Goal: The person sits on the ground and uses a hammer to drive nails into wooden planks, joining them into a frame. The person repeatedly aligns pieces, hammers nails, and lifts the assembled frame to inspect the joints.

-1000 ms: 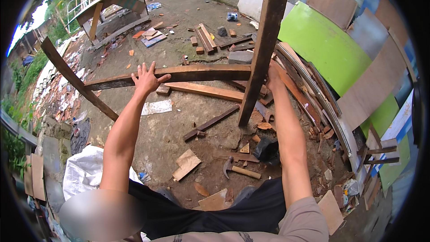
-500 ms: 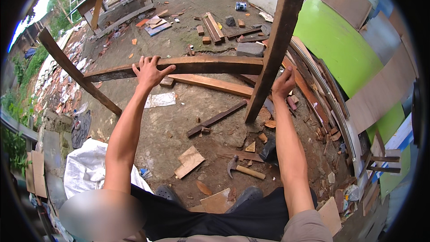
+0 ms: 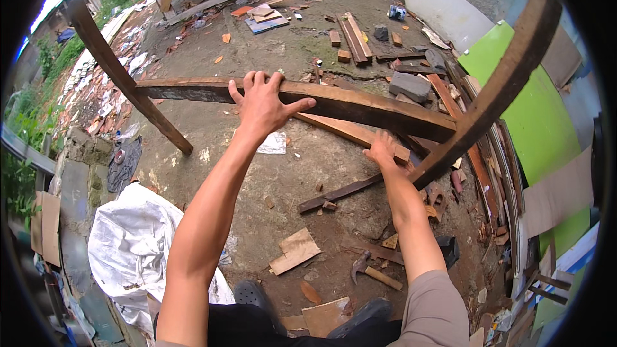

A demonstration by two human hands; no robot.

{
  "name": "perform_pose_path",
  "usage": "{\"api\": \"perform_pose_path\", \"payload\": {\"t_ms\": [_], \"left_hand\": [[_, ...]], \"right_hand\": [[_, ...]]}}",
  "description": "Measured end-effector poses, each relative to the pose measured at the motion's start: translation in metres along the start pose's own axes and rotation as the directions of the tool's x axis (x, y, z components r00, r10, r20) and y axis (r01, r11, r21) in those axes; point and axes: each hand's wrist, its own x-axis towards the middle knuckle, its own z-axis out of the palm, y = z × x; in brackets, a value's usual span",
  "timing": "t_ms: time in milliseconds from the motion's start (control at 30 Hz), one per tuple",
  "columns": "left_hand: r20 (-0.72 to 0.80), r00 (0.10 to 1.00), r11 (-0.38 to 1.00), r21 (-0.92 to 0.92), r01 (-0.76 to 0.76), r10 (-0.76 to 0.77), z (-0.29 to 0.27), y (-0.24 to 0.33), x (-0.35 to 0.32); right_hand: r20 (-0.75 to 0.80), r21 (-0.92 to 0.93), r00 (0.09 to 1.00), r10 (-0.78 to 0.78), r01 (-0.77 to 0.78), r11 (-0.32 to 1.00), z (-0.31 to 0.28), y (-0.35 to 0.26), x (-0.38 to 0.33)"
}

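Note:
An H-shaped wooden frame stands before me: a crossbeam (image 3: 360, 104) joins a left post (image 3: 138, 93) and a thicker right post (image 3: 495, 90), which leans to the right. My left hand (image 3: 263, 106) is hooked over the crossbeam's top edge, with its thumb stretched along the near side. Lower down, my right hand (image 3: 384, 148) is closed over the near end of a loose, lighter wooden beam (image 3: 337, 126), close to the foot of the right post. That beam lies slanting beneath the crossbeam, which partly hides it. The undersides of my right fingers are hidden.
A claw hammer (image 3: 376, 273) lies on the dirt near my feet, beside a broken board (image 3: 294, 250) and a thin dark stick (image 3: 340, 193). A white sack (image 3: 138, 244) is at left. Grey blocks (image 3: 410, 87) and green panels (image 3: 553, 115) stand at right.
My right hand has left the right post's outer side and come down to the loose beam. The right post now tilts further right. My left hand stays on the crossbeam.

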Motion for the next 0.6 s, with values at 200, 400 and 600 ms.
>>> {"api": "perform_pose_path", "payload": {"t_ms": [200,400,600], "left_hand": [[-0.019,1.0,0.998,-0.056,0.004,-0.005,-0.008,-0.011,-0.016],[-0.064,0.998,0.998,-0.058,-0.009,0.005,-0.007,-0.015,-0.022],[-0.02,1.0,0.998,-0.065,-0.012,0.01,-0.003,-0.007,-0.009]], "right_hand": [[0.063,-0.044,0.987,0.146,-0.144,0.989,0.02,-0.012,0.02],[-0.102,-0.14,0.966,-0.237,0.222,0.965,0.018,-0.006,-0.001],[-0.041,0.046,0.969,-0.242,0.244,0.969,-0.018,-0.034,-0.038]]}}
